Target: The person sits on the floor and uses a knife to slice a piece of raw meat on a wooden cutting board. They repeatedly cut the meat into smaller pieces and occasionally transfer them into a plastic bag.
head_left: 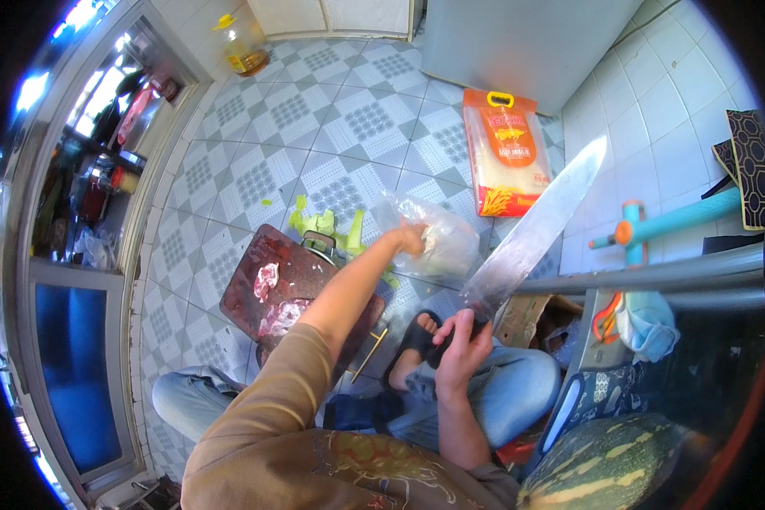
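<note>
My right hand [462, 350] grips the dark handle of a large knife [535, 229], whose broad, long blade points up and away to the right. My left arm reaches forward, with my left hand [411, 240] at a clear plastic bag [452, 245] with pale contents on the floor. The fingers are partly hidden at the bag, so their hold is unclear. Below my left forearm sits a dark reddish cutting board [242, 299]. On it lie a small piece of raw meat [266, 282] and a larger raw piece [284, 317], partly covered by my arm.
Green vegetable peelings [322, 223] lie on the tiled floor beyond the board, beside a partly hidden pot [319, 241]. A rice bag [510, 159] stands past the blade. An oil jug [245, 54] is far left. A striped green squash [605, 465] and a metal rail [676, 284] are close right.
</note>
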`<state>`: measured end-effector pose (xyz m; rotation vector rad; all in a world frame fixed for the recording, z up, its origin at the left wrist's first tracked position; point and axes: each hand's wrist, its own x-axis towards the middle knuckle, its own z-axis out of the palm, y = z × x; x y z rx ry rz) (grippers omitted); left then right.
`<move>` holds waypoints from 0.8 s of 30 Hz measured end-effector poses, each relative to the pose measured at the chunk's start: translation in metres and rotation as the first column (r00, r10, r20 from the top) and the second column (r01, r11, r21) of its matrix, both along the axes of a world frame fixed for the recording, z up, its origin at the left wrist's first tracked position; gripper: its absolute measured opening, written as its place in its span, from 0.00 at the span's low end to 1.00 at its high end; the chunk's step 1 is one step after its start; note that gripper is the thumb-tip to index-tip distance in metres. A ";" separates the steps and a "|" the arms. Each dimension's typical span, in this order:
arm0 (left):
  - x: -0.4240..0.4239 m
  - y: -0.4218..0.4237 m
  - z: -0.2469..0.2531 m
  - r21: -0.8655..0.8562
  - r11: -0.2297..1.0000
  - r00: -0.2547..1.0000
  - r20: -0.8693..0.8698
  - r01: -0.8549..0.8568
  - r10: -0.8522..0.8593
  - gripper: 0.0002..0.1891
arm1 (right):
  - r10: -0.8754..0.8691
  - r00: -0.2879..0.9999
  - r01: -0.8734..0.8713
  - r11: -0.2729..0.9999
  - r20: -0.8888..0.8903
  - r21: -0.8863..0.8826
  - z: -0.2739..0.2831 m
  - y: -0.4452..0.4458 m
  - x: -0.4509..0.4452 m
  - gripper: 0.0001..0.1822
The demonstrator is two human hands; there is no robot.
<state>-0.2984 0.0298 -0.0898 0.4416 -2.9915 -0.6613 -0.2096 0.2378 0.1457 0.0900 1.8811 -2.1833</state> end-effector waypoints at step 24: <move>0.270 -0.062 0.116 0.227 0.973 0.969 0.246 -0.035 -0.023 0.17 | 0.156 0.985 -0.154 0.987 -0.077 0.039 -0.029 -0.009 0.029 0.11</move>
